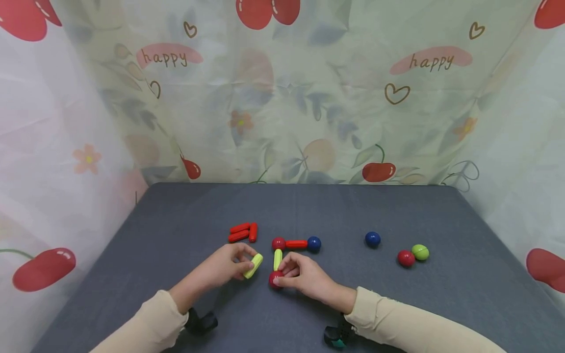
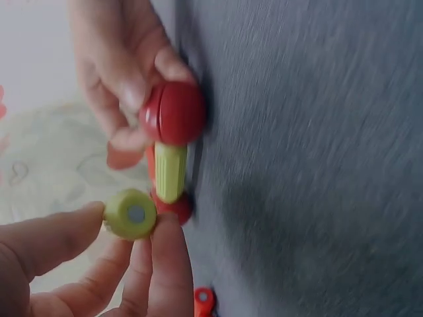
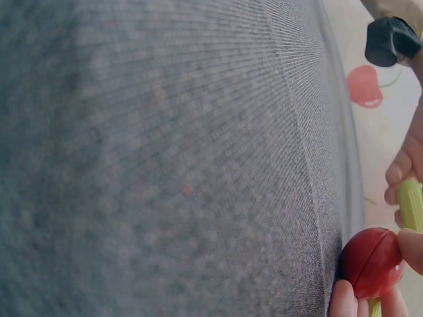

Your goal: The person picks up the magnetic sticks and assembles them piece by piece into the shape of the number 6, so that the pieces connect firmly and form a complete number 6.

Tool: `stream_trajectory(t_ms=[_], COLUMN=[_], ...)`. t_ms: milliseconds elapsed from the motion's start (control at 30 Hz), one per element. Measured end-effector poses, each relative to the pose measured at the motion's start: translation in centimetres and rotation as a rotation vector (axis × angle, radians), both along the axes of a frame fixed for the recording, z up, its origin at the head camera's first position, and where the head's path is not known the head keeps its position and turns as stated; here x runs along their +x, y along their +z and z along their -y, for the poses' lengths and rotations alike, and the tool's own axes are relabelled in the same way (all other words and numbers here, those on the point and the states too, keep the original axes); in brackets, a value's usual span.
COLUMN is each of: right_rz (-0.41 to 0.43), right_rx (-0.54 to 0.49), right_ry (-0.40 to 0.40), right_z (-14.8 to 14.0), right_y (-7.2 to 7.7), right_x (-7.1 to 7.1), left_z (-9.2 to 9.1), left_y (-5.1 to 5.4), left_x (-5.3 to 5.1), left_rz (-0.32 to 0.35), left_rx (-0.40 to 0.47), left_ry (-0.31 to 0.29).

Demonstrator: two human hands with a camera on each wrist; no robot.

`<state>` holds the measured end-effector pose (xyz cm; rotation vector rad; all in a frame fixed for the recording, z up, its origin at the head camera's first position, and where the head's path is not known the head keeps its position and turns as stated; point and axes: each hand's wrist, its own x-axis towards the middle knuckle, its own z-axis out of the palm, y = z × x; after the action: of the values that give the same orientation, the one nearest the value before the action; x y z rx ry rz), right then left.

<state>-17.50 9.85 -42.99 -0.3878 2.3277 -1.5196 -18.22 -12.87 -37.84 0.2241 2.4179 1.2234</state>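
A short yellow-green magnetic rod (image 1: 253,266) is pinched in my left hand (image 1: 229,264); the left wrist view shows the grey magnet on its end. My right hand (image 1: 304,277) grips a red ball (image 2: 175,113) between thumb and fingers at the near end of a joined piece. From that ball a second yellow-green rod (image 1: 277,260) runs to another red ball (image 1: 279,243). A red rod (image 1: 296,244) links this far ball to a blue ball (image 1: 314,244). The rod in my left hand is held apart from the joined piece.
Several loose red rods (image 1: 240,236) lie behind my left hand. Off to the right are a blue ball (image 1: 372,239), a red ball (image 1: 406,258) and a yellow-green ball (image 1: 421,252). Printed cloth hangs around the dark grey table (image 1: 198,206).
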Motion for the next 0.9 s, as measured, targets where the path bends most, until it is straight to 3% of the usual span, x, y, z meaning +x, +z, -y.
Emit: stream_trajectory(t_ms=[333,567,700,900], right_rz=[-0.012,0.004,0.002,-0.011], right_rx=[-0.004,-0.004,-0.004,-0.010], right_ry=[0.008,0.005,0.007,0.006], right_z=[0.1,0.0,0.0,0.1], right_y=[0.2,0.0,0.0,0.0], right_x=[0.2,0.0,0.0,0.0], left_z=[-0.9,-1.7,-2.2,-2.8], left_y=[-0.7,-1.1,-1.4,-2.1], left_x=[2.0,3.0,3.5,4.0], left_rz=[0.085,0.191,0.249,0.278], left_rx=[0.015,0.005,0.035,0.112], left_ry=[-0.063,-0.083,-0.091,-0.083])
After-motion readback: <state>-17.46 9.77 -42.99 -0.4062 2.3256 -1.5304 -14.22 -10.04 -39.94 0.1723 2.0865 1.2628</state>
